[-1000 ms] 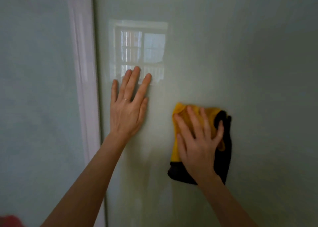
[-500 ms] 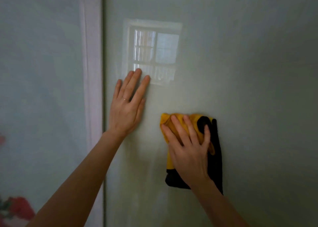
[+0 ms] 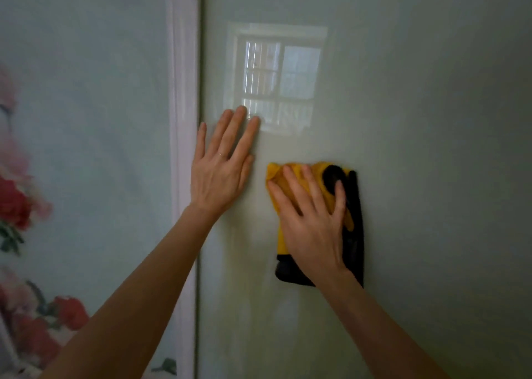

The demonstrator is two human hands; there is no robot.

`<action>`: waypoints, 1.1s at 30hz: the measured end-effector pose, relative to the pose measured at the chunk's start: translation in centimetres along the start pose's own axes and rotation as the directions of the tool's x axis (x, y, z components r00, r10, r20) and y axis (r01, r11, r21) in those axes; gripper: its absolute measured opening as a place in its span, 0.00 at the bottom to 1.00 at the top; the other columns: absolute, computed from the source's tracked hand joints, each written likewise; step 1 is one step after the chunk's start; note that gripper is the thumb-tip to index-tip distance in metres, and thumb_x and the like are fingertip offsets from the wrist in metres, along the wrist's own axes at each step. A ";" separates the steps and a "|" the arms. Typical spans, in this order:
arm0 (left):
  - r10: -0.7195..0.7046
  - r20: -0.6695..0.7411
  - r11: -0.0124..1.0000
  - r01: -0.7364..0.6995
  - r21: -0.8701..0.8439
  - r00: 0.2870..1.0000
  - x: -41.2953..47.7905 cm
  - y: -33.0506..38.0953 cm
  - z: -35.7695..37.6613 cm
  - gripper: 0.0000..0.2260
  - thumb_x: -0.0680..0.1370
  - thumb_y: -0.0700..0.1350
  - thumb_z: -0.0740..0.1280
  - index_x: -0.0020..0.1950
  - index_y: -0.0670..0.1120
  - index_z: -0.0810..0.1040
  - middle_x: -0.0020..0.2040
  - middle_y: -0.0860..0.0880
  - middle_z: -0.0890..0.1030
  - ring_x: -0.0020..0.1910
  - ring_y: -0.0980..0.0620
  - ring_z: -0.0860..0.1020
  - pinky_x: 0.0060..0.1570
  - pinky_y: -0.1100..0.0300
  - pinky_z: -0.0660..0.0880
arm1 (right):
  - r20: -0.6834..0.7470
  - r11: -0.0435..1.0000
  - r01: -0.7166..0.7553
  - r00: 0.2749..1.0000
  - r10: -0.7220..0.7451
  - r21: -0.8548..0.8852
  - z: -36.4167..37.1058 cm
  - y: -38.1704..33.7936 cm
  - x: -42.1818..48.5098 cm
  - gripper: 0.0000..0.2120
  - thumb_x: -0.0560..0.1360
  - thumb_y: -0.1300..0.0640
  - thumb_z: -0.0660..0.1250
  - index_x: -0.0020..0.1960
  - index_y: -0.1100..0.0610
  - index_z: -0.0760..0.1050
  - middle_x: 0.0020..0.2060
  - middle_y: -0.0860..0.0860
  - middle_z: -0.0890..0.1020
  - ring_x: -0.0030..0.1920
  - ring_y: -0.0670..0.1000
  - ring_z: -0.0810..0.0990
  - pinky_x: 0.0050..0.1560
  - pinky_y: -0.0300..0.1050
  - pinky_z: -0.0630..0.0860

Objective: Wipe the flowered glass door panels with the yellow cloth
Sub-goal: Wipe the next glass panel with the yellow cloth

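A pale green glass door panel (image 3: 417, 119) fills the right of the view. My right hand (image 3: 311, 220) presses the yellow and black cloth (image 3: 355, 234) flat against it with spread, straight fingers. My left hand (image 3: 221, 168) lies flat on the same panel just left of the cloth, fingers straight and pointing up. A second panel (image 3: 86, 119) on the left carries red and pink painted flowers (image 3: 14, 203). Much of the cloth is hidden under my right hand.
A white vertical frame strip (image 3: 182, 91) separates the two panels. A bright window reflection (image 3: 276, 76) shows on the right panel just above my left fingertips.
The view has swung left, bringing the flowered panel into sight. My right hand and the cloth have slid left, closer to my left hand, which stays flat on the glass.
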State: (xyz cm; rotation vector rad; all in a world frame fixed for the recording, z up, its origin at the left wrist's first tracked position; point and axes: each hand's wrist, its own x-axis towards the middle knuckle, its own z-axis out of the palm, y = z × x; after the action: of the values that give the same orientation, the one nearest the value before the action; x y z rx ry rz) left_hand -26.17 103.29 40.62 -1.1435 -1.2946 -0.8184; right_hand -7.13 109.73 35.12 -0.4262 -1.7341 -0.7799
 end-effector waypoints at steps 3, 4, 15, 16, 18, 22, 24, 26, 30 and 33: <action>-0.010 0.000 0.999 0.010 0.050 1.000 -0.8 -1.5 0.1 0.23 0.86 0.48 0.54 0.81 0.47 0.60 0.80 0.43 0.61 0.80 0.43 0.58 0.79 0.44 0.46 | -0.079 0.989 -0.144 0.987 0.140 -0.040 -0.4 0.8 1.5 0.20 0.80 0.58 0.70 0.71 0.48 0.77 0.75 0.51 0.72 0.77 0.56 0.67 0.77 0.67 0.52; -0.025 0.002 0.998 0.025 0.052 1.000 -1.3 -2.5 0.2 0.24 0.85 0.49 0.54 0.82 0.47 0.59 0.80 0.43 0.61 0.80 0.44 0.57 0.79 0.44 0.46 | -0.115 0.979 -0.195 0.975 0.189 -0.051 0.1 0.1 2.6 0.21 0.80 0.58 0.70 0.71 0.48 0.77 0.75 0.51 0.73 0.78 0.57 0.67 0.76 0.67 0.52; -0.098 -0.072 0.977 0.082 -0.195 0.993 -3.5 -5.6 0.6 0.24 0.82 0.35 0.55 0.79 0.38 0.60 0.79 0.41 0.61 0.80 0.45 0.57 0.78 0.43 0.54 | -0.007 0.999 -0.022 1.000 0.022 -0.040 4.6 -8.3 -0.4 0.21 0.81 0.57 0.68 0.73 0.48 0.75 0.77 0.50 0.67 0.78 0.53 0.65 0.78 0.65 0.52; -0.093 -0.060 0.975 0.079 -0.207 0.994 -3.6 -5.8 0.5 0.27 0.80 0.32 0.58 0.79 0.37 0.60 0.80 0.42 0.60 0.81 0.46 0.55 0.79 0.44 0.53 | 0.000 0.998 -0.019 1.000 0.019 -0.061 4.3 -7.8 -1.0 0.21 0.81 0.57 0.69 0.73 0.48 0.75 0.77 0.50 0.67 0.78 0.54 0.65 0.77 0.66 0.52; -0.077 -0.043 0.973 0.066 -0.223 0.996 -3.8 -6.1 0.2 0.32 0.77 0.28 0.64 0.80 0.37 0.59 0.80 0.43 0.57 0.81 0.47 0.53 0.79 0.46 0.51 | -0.021 0.992 -0.084 0.996 0.082 -0.090 3.8 -7.2 -0.9 0.21 0.80 0.57 0.69 0.73 0.48 0.75 0.76 0.52 0.70 0.78 0.56 0.66 0.77 0.67 0.53; -0.083 -0.031 0.962 0.072 -0.265 0.996 -5.3 -6.6 0.1 0.30 0.79 0.31 0.62 0.80 0.38 0.58 0.80 0.43 0.57 0.81 0.48 0.52 0.79 0.47 0.52 | -0.154 0.933 -0.339 0.935 0.320 -0.121 5.3 -9.7 1.7 0.22 0.80 0.58 0.69 0.73 0.49 0.74 0.75 0.54 0.71 0.78 0.59 0.65 0.76 0.69 0.53; -0.081 -0.025 0.955 0.070 -0.289 0.996 -6.1 -6.6 0.3 0.28 0.81 0.34 0.60 0.80 0.38 0.56 0.80 0.42 0.58 0.81 0.48 0.52 0.79 0.47 0.53 | -0.189 0.918 -0.377 0.917 0.351 -0.125 6.6 -11.4 2.4 0.22 0.81 0.57 0.68 0.75 0.49 0.72 0.76 0.54 0.71 0.78 0.59 0.65 0.76 0.70 0.53; -0.087 -0.027 0.950 0.075 -0.304 0.996 -6.5 -6.4 0.4 0.25 0.83 0.37 0.57 0.80 0.37 0.56 0.79 0.41 0.59 0.81 0.47 0.53 0.79 0.47 0.54 | -0.176 0.943 -0.314 0.940 0.292 -0.109 7.5 -12.6 1.9 0.21 0.82 0.56 0.68 0.74 0.49 0.72 0.76 0.52 0.70 0.78 0.57 0.65 0.76 0.69 0.54; -0.129 -0.024 0.930 0.113 -0.349 0.991 -8.7 -5.6 0.6 0.21 0.87 0.42 0.53 0.78 0.37 0.59 0.78 0.39 0.60 0.80 0.44 0.56 0.78 0.44 0.57 | -0.045 0.990 -0.122 0.992 0.119 -0.070 7.8 -13.4 -2.1 0.22 0.82 0.56 0.67 0.75 0.49 0.71 0.77 0.51 0.68 0.79 0.54 0.63 0.77 0.66 0.53; -0.131 0.029 0.928 0.133 -0.349 0.991 -12.3 -5.3 0.7 0.26 0.81 0.35 0.60 0.79 0.37 0.58 0.79 0.41 0.59 0.81 0.44 0.54 0.78 0.44 0.57 | 0.007 0.993 -0.077 0.997 0.078 -0.088 7.0 -12.0 -4.5 0.22 0.82 0.56 0.67 0.74 0.48 0.72 0.77 0.51 0.68 0.78 0.55 0.64 0.77 0.67 0.54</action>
State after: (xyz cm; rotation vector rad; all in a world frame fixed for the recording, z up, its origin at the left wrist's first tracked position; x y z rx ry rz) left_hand -33.18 100.77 29.48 -1.3471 -1.2712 -1.1826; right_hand -18.39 106.51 26.41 -0.5552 -1.6872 -0.8015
